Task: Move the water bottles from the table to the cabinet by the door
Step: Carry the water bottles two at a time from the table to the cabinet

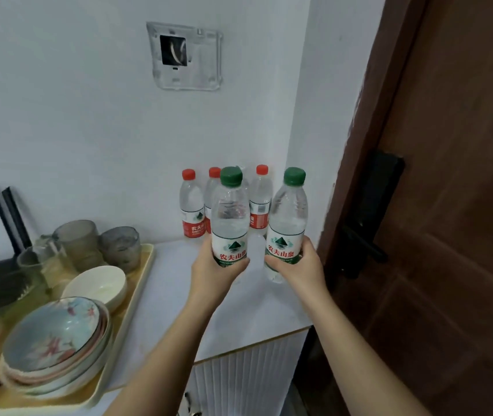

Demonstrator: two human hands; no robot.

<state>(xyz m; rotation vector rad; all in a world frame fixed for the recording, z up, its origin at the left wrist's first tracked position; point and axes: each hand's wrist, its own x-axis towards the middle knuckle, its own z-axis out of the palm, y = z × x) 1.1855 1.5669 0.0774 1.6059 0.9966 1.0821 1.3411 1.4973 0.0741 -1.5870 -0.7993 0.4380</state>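
White cabinet top [173,295] by the door [449,205] is reached. Two green-capped bottles [229,217] are gripped upright, one per hand, fingers [240,262] closed. Red-capped bottles [192,205] behind could be toppled if these are pushed too far.

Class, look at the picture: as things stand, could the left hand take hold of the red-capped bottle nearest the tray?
Probably not yet. The left hand is already wrapped round a green-capped bottle. The red-capped bottle stands unblocked on its tray side, so setting that load down first should free the way.
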